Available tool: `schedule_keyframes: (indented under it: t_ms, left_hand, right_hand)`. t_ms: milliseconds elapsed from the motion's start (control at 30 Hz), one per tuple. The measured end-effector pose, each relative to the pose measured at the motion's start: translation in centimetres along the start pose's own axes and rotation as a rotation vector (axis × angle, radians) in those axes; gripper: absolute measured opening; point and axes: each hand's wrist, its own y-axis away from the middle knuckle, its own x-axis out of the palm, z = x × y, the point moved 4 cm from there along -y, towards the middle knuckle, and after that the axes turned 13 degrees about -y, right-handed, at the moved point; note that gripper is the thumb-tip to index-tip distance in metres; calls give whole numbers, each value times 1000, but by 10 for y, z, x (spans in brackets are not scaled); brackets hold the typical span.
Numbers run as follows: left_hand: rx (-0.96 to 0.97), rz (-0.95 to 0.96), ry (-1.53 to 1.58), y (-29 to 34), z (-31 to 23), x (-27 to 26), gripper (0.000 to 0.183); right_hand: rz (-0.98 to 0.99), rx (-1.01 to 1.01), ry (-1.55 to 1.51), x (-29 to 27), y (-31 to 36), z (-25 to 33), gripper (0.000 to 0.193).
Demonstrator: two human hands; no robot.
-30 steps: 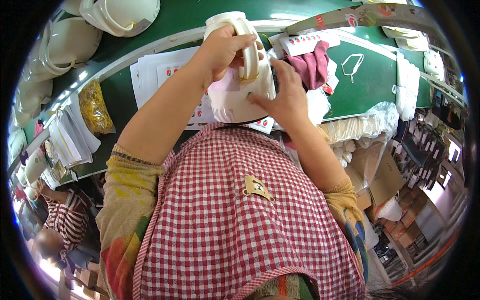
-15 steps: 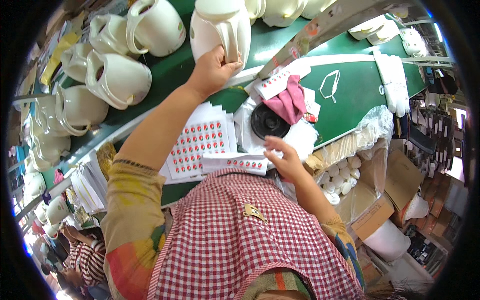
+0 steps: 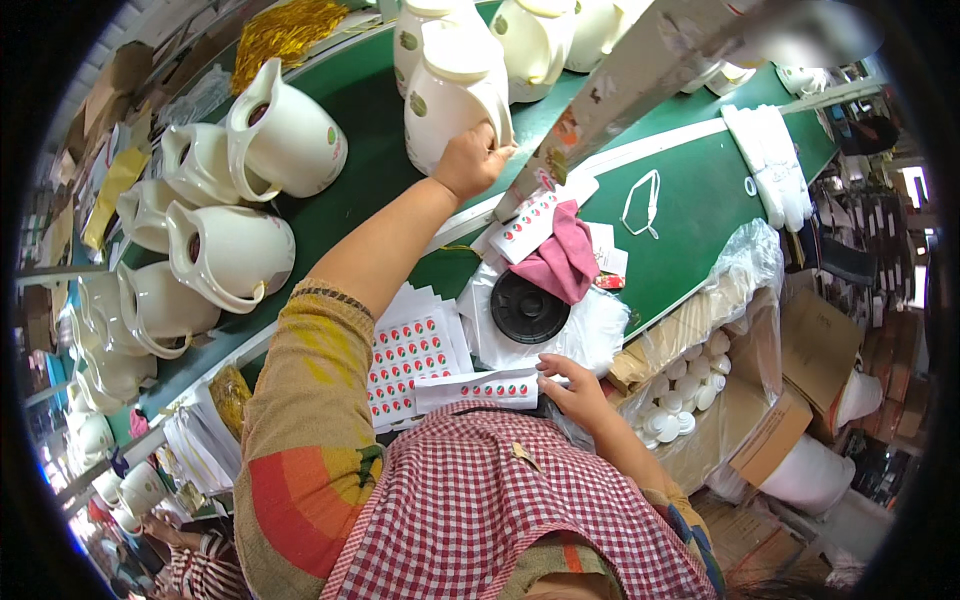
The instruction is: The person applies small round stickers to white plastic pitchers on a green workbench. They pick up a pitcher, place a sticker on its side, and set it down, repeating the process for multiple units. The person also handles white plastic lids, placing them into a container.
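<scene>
Fingers of the right hand [image 3: 582,398] are half-open beside a white paper strip [image 3: 470,391] with round red-and-green marks. Beyond, the left hand [image 3: 470,163] grips a glossy cream rounded pitcher [image 3: 452,105] by its handle, upright over the green tabletop [image 3: 375,115].

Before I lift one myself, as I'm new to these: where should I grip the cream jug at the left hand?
Probably by the handle, coming from the person's near right side. It loops out from the right of the cream jug, where the left hand is; the broad, rounded, glossy body looks harder to hold one-handed.
</scene>
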Motion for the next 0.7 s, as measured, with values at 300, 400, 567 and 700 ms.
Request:
schedule_keyframes:
  t_ms: [300, 400, 567, 700]
  left_hand:
    - [400, 17, -615, -40, 158, 29, 13]
    - [112, 102, -495, -26, 134, 45, 22]
    - [-143, 300, -552, -18, 84, -19, 37]
    - [-548, 631, -231, 60, 22, -31, 19]
  right_hand:
    - [-67, -165, 98, -19, 27, -1, 37]
    - [-320, -310, 85, -78, 70, -10, 26]
    - [-981, -51, -140, -228, 143, -125, 22]
    - [-726, 535, 169, -263, 198, -307, 45]
